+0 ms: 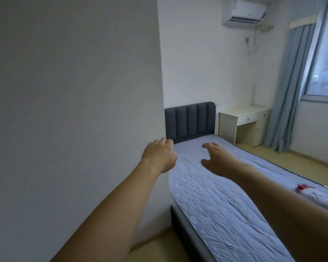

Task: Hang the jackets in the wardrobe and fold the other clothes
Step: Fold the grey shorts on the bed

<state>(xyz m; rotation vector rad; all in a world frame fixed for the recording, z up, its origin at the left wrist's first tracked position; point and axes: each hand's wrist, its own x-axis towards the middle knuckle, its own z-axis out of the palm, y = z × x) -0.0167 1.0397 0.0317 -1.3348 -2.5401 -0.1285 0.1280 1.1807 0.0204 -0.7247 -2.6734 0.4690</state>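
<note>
Both arms are reaching out over the bed point(225, 195), nothing in either hand. The left hand point(159, 156) is hanging at about 9 o'clock of the right one, fingers loosely curled under, knuckles up, gripping nothing. The right hand point(219, 157) is spreading wide, thumb and fingers apart, also holding nothing.

Progress: hard to call. No jacket, hanger or wardrobe is showing in this view; the big plain panel point(74, 110) filling the left side could be a wardrobe side or a wall, cannot tell. No folded pile is showing either. The only clothing in sight is a white garment with a red bit point(311, 195), lying crumpled at the bed's right edge, so at least that piece is looking unfinished.

Relative to the grip: that garment is sitting at roughly 4 o'clock of the right hand, well apart, partly hidden behind the right forearm. Neither hand is touching it. The mattress under the hands is bare quilted cover.
</note>
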